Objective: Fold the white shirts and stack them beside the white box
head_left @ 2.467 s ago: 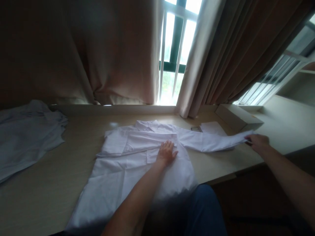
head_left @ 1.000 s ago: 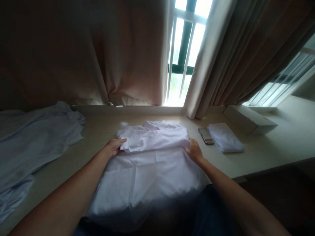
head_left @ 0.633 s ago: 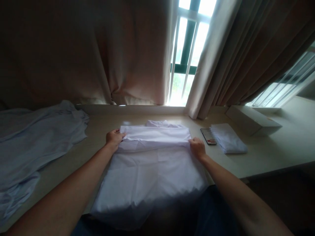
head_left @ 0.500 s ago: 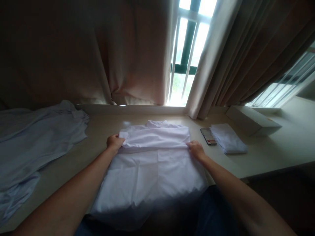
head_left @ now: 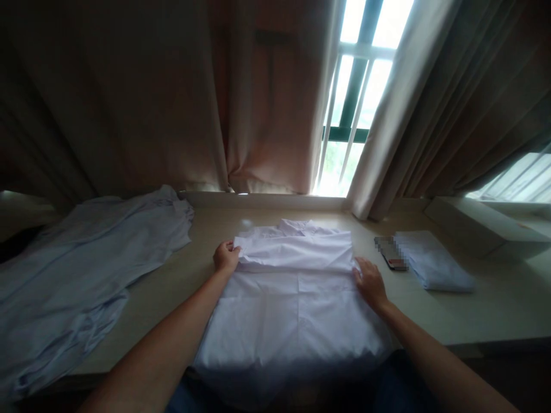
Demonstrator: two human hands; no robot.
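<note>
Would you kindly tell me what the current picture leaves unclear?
All in the head view:
White shirt: its near edge is lost in dark blur.
Phone-like item: pixelation masks much of it.
Loose garments: cut off by the left edge.
Right hand: its back hides whether it pinches.

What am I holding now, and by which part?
A white shirt: your left hand pinches the left end of the fold across its chest. Your right hand is at the shirt's right edge; its grip cannot be told.

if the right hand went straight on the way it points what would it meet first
Likely the folded band of the white shirt, beside the right hand; exact depth is unclear.
</note>
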